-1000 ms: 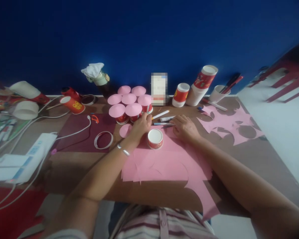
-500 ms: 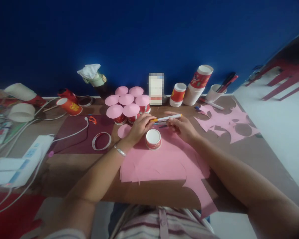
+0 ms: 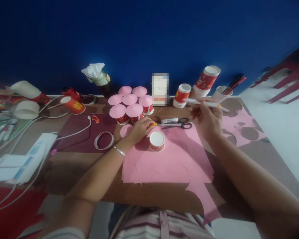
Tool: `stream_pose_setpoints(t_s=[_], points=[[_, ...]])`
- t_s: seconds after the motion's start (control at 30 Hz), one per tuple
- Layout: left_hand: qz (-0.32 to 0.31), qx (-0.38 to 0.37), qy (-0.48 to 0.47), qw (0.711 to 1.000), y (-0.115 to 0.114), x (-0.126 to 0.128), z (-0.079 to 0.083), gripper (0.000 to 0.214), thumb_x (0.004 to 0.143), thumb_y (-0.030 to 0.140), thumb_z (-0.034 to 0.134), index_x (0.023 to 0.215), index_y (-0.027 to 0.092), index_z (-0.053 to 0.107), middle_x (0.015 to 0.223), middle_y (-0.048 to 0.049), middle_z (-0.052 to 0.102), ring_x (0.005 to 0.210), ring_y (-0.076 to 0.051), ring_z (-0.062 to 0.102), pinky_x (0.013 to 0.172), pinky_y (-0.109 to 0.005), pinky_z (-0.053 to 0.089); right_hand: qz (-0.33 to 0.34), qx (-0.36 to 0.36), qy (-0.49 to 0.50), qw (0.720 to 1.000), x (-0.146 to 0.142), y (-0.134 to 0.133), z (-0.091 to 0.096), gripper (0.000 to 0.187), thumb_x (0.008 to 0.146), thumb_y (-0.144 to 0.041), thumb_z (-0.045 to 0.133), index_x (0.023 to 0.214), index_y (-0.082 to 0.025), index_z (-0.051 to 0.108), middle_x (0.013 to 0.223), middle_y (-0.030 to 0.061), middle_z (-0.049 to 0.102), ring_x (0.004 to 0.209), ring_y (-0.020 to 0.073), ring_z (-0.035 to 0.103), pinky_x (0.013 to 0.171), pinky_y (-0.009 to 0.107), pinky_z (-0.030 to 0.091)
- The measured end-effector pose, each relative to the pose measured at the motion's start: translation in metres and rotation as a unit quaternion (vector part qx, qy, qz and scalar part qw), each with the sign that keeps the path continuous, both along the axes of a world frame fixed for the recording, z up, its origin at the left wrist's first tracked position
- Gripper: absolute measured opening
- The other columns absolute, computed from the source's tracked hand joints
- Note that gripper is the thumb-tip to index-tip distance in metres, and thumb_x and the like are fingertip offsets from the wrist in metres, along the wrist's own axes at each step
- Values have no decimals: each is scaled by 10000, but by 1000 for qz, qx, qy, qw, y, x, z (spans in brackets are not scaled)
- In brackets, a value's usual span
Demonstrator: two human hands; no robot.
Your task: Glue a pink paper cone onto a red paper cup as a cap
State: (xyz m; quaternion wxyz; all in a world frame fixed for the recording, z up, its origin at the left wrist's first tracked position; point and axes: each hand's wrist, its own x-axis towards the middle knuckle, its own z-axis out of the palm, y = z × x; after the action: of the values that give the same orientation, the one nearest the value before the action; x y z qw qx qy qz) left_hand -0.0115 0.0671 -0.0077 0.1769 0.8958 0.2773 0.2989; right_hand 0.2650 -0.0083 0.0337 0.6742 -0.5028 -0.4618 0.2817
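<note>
Right hand [image 3: 207, 120] gripping white marker [image 3: 205, 103], red cups' [image 3: 156, 141] print unreadable

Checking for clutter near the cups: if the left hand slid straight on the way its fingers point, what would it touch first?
Probably the scissors: the left hand points rightward along the table at their blades, just short of the white marker; depth is unclear.

A matt pink paper sheet [image 3: 169, 159] is spread on a dull brown wood-look desk [image 3: 72, 162]. A smooth plastic pen [image 3: 204, 103] is seen, and scissors [image 3: 175, 124] with metal blades and black plastic handles. The cup [image 3: 156, 140] appears as glossy printed paper.
</note>
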Motion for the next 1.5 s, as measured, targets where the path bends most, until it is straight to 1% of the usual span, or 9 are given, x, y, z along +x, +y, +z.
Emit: stream_pose_setpoints(t_s=[0.07,0.13,0.2,0.3,0.43,0.8,1.2,1.37,1.5], points=[[-5,7,16,1000,0,1,-4,167,1047,284,584,1026,175,709,1019,-62,706,956,-167,685,856,-308,591,-15,39,-190,981,7,2,4,191,1036,-446,555,1073,-283,648,926,45,771,727,203,692,689,369,545],[-6,16,33,999,1,2,-8,165,1047,266,572,1063,167,702,1070,-75,693,969,-172,685,821,-296,591,22,66,-437,897,9,10,5,174,1038,-347,540,1076,-276,694,1046,94,796,992,271,733,831,420,539],[15,23,55,998,1,3,-10,149,1026,227,577,1081,160,698,1108,-83,681,967,-177,683,778,-283,585,71,85,-591,799,8,24,6,236,1052,-251,477,1136,-272,697,1166,116,797,1241,308,673,925,453,507],[51,26,92,994,-1,1,-10,161,984,174,577,1090,162,697,1127,-86,670,965,-183,679,712,-263,566,92,91,-686,716,6,52,6,329,1060,-150,380,1194,-240,666,1251,127,779,1437,289,538,1049,492,459],[79,39,136,987,-8,-1,-2,194,977,156,549,1106,172,693,1134,-88,665,909,-183,673,682,-268,548,61,110,-738,663,6,84,3,263,1052,-246,462,1244,-196,635,1241,156,765,1461,314,490,1054,500,445],[118,70,252,958,-13,6,5,246,985,114,471,1051,170,701,1072,-107,663,742,-192,618,542,-304,411,117,116,-733,660,6,109,7,254,981,-187,577,1217,-227,662,1313,140,737,1462,344,479,1113,565,418],[114,72,248,959,-14,7,6,236,1009,128,463,1027,171,695,1042,-100,648,705,-162,582,545,-295,408,74,130,-761,631,12,116,4,242,1040,-180,481,1203,-211,657,1218,132,769,1437,310,507,1154,573,401],[124,52,291,947,-18,8,15,285,1043,155,430,1145,161,696,1155,-120,667,815,-208,646,575,-325,429,47,167,-713,680,9,101,-3,212,1052,-323,542,1204,-226,654,1165,111,786,1372,309,562,1177,566,399],[122,43,272,954,-16,6,10,308,1044,145,422,1209,158,681,1201,-132,662,852,-221,668,598,-342,465,-2,186,-636,749,-2,66,-3,248,1004,-169,530,1203,-242,659,1173,94,786,1204,310,659,1004,502,515]])
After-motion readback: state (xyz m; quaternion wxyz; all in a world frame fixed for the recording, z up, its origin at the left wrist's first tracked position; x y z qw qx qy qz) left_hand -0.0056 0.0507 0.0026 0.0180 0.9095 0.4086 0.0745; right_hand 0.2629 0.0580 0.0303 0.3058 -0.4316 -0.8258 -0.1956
